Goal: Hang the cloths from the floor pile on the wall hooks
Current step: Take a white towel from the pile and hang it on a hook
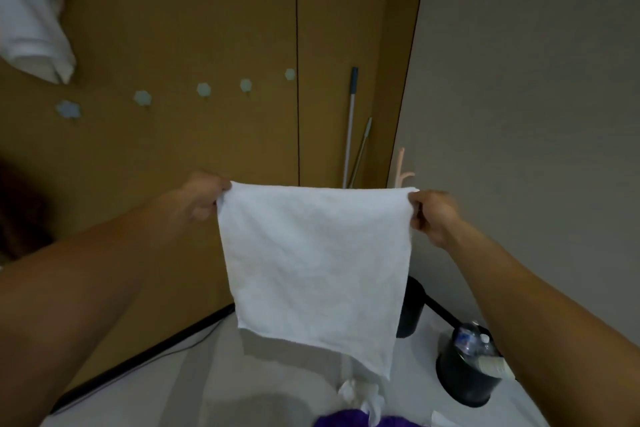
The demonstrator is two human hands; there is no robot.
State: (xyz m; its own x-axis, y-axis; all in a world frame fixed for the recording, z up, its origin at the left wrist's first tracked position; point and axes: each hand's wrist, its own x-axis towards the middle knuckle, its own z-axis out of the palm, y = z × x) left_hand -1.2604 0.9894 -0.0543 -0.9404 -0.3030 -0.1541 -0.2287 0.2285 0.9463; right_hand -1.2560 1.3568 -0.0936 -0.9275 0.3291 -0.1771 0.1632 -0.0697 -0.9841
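Nearest, low in the view and below the fingers [420, 218], lay a floor pile of crumpled white and purple cloths [360, 400]. Above it, the left hand [204, 199] and the right hand [434, 217] each pinched one top corner of a square white terry cloth [313, 260], fingers clenched on the fabric. The cloth was clear of the floor, spread flat between the hands. Its top edge ran taut from left to right, and its lower edge drooped to a point at the right. It looked soft, thin and unmarked. Beyond, on the brown wall [173, 10], a row of five pale hexagonal wall hooks [245, 84] climbed from left to right. All were bare, above the fingers and mostly to their left. The left hand seemed nearer to them, so the cloth would likely need lifting up and leftward. Higher and farther left hung a larger white cloth [31, 10].
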